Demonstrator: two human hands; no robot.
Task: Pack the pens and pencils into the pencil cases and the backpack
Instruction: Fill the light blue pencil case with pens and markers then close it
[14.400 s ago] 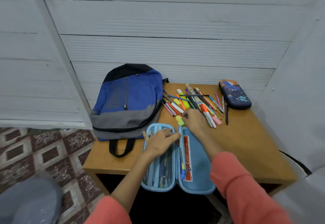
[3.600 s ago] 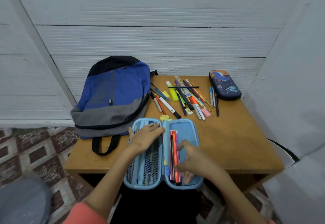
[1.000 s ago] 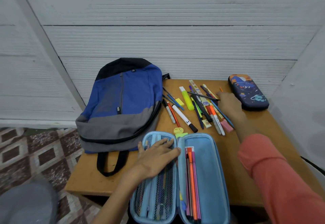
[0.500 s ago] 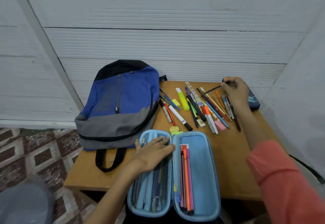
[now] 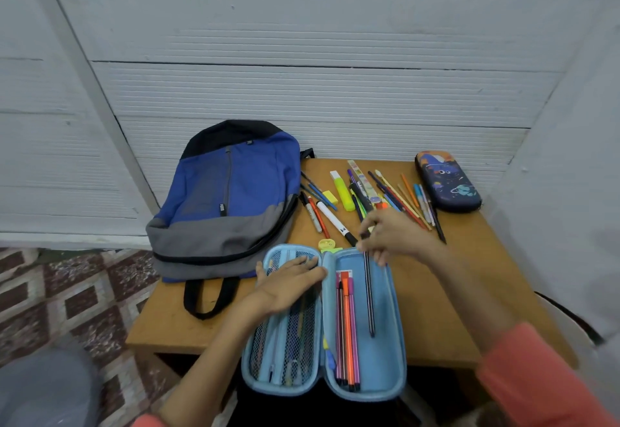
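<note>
A light blue pencil case [image 5: 385, 342] lies open at the table's near edge. Its right half holds several felt pens [image 5: 347, 329]; its left half is a mesh pocket. My left hand [image 5: 288, 284] rests flat on that mesh half. My right hand [image 5: 392, 237] pinches the top of a thin black pen [image 5: 369, 296], whose body hangs down over the case's right half. A pile of loose pens and pencils [image 5: 365, 195] lies behind the case. The blue and grey backpack [image 5: 228, 198] lies at the left, zipped. A dark space-print pencil case [image 5: 448, 181] sits shut at the far right.
The small wooden table [image 5: 446, 296] stands against a white ribbed wall. A yellow highlighter [image 5: 342, 190] and a white marker [image 5: 335, 222] lie in the pile. A small yellow sharpener [image 5: 327, 245] sits just behind the open case. Patterned floor tiles show at the left.
My right hand has come back from the far pile near the dark case, bringing a thin black pen over the open case's right half. My left hand has stayed on the mesh half.
</note>
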